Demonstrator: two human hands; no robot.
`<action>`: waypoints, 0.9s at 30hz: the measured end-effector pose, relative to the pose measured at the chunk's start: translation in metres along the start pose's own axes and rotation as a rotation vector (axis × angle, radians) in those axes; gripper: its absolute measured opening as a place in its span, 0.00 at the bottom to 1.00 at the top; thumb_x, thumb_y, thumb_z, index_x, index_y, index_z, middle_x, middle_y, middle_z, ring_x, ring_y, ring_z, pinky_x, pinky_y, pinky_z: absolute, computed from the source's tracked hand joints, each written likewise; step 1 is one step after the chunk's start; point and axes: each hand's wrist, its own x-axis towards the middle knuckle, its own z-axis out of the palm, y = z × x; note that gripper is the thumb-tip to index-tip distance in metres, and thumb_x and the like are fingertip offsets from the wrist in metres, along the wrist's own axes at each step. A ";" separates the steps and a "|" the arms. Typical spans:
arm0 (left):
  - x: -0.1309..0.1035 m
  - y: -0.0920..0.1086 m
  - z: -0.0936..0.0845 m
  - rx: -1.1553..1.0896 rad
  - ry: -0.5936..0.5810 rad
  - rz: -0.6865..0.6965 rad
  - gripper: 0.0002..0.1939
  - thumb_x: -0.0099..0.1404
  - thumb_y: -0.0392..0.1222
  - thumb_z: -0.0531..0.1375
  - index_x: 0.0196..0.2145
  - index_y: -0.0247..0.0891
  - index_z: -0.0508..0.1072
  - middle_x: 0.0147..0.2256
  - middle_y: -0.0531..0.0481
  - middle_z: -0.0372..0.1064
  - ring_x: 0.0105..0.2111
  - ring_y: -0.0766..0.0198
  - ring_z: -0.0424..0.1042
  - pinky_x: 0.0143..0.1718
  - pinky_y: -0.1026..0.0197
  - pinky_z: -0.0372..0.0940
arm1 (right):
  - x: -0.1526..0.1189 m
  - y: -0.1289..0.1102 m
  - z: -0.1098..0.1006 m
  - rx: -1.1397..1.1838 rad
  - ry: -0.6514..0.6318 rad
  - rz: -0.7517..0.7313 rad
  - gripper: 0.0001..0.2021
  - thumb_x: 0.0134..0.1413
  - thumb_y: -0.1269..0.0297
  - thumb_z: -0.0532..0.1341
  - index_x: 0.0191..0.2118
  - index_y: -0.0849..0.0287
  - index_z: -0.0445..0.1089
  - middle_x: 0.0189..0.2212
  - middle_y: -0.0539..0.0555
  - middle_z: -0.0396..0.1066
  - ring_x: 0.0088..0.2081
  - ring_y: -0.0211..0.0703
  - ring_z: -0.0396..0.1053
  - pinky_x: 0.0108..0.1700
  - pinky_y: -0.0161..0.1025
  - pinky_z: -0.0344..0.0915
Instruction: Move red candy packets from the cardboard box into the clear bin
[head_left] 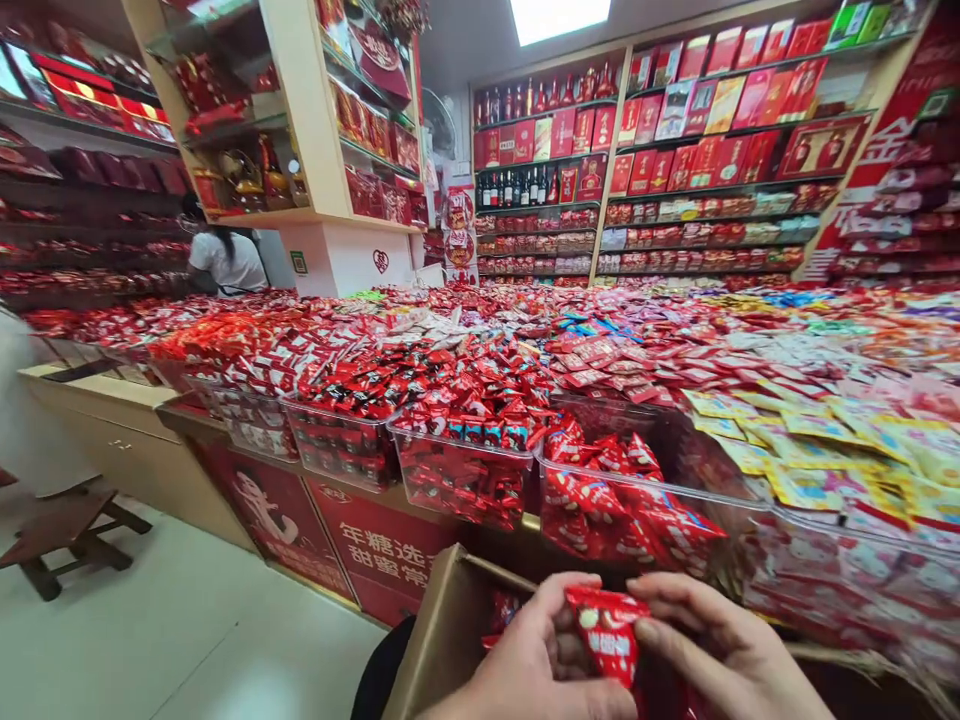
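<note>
Both the left hand and right hand pinch a small red foil candy packet above the open brown cardboard box, where a loose fingertip grip could let it slip down inside.

White characters "年糖选" and "甜蜜常" on the red counter panel.
</note>
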 end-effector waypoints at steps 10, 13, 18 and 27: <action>0.011 0.008 0.015 0.048 0.093 0.060 0.33 0.46 0.37 0.68 0.48 0.39 0.59 0.44 0.44 0.66 0.36 0.66 0.68 0.39 0.61 0.60 | -0.002 -0.012 0.007 0.197 0.155 0.032 0.10 0.43 0.58 0.64 0.30 0.59 0.70 0.26 0.50 0.71 0.29 0.37 0.67 0.30 0.30 0.65; 0.010 0.010 0.012 0.108 0.130 0.107 0.29 0.52 0.38 0.64 0.49 0.39 0.57 0.41 0.46 0.66 0.33 0.68 0.68 0.37 0.62 0.60 | -0.002 -0.007 0.000 0.109 0.120 0.014 0.10 0.45 0.57 0.62 0.28 0.60 0.68 0.25 0.49 0.68 0.27 0.36 0.65 0.29 0.30 0.64; 0.005 0.011 0.009 0.300 0.130 0.070 0.25 0.52 0.31 0.60 0.47 0.40 0.58 0.42 0.48 0.63 0.34 0.69 0.67 0.34 0.65 0.60 | -0.008 -0.002 -0.002 -0.179 0.025 -0.059 0.08 0.50 0.59 0.59 0.33 0.59 0.67 0.34 0.55 0.71 0.38 0.44 0.68 0.40 0.37 0.66; 0.001 0.003 0.009 0.341 0.164 0.150 0.33 0.50 0.31 0.62 0.51 0.45 0.55 0.52 0.44 0.56 0.40 0.66 0.65 0.34 0.67 0.60 | -0.013 -0.002 0.012 -0.191 0.062 -0.232 0.06 0.51 0.64 0.58 0.35 0.56 0.70 0.35 0.54 0.72 0.39 0.42 0.70 0.41 0.33 0.66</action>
